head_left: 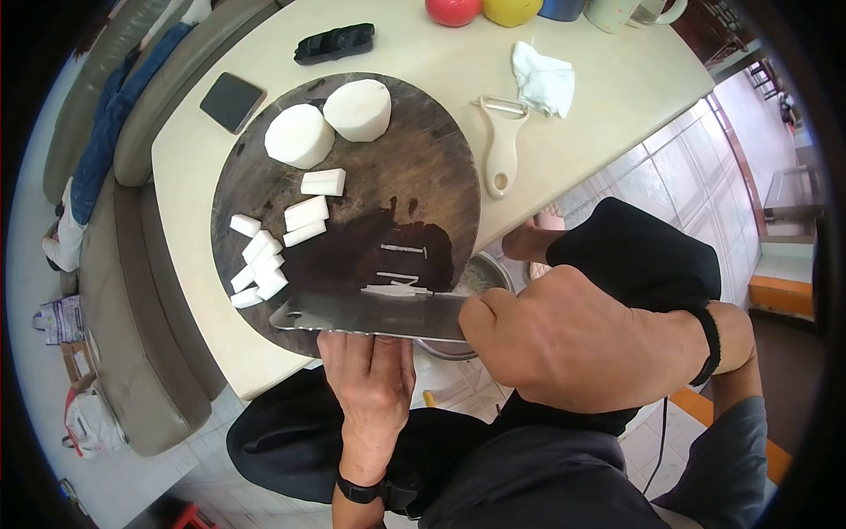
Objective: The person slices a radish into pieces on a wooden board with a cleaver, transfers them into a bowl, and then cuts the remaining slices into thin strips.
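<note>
My right hand (564, 339) is closed round the handle end of a cleaver (379, 316), whose wide blade stretches left over the near edge of a round wooden chopping board (423, 167). Against the blade's near side rest the bent fingers of my left hand (366, 375), pressed together. Their tips, and whatever they hold, are hidden behind the blade. Thin white strips (397, 289) lie just beyond the cleaver on the wet, dark wood. Farther left are several cut white radish blocks (260, 247). Two thick radish rounds (300, 137) stand at the back of the board.
A white peeler (502, 159) and a crumpled tissue (542, 79) lie right of the board. Behind it are a phone (232, 101) and a black object (335, 42). A metal bowl (483, 271) sits below the table edge. Red and yellow round items stand at the back.
</note>
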A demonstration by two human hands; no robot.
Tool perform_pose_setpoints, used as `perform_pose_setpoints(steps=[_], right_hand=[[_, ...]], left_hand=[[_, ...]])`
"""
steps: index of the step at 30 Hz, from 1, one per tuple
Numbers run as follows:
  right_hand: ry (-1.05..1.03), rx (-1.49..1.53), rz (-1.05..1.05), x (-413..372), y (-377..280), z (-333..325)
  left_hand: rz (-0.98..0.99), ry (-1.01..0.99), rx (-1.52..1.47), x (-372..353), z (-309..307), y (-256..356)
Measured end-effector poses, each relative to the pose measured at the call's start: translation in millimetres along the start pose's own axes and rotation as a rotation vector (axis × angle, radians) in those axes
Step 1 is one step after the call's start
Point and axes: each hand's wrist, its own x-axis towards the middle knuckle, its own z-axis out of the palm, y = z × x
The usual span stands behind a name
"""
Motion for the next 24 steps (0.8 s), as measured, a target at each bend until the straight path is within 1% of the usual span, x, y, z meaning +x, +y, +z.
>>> perform_pose_setpoints(steps=[5, 7, 11, 17, 19, 24], right_hand=[[0.012, 0.021, -0.028, 2.6, 5.7, 1.0], [0.018, 0.058, -0.099, 8.1, 9.4, 5.9], [0.034, 0.042, -0.069, 9.6, 9.1, 7.4], [-0.033, 0.047, -0.029, 0.8, 7.7, -4.1], [-0.050, 0.008, 0.030, -0.9, 2.2, -3.3], [-0.005, -0.013, 0.008, 0.1, -1.9, 0.8]], left_hand=[[0.026, 0.004, 0.023, 1.0, 0.8, -0.3], [0.000, 0.002, 0.025, 2.2, 1.9, 1.2], [0.012, 0.036, 0.023, -1.3, 4.6, -0.4], [-0.024, 0.032, 0.015, -4.0, 4.5, -0.4], [-0.005, 0.034, -0.003, -3.2, 4.4, -1.4], [0.007, 0.025, -0.008, -1.6, 2.7, -1.6]])
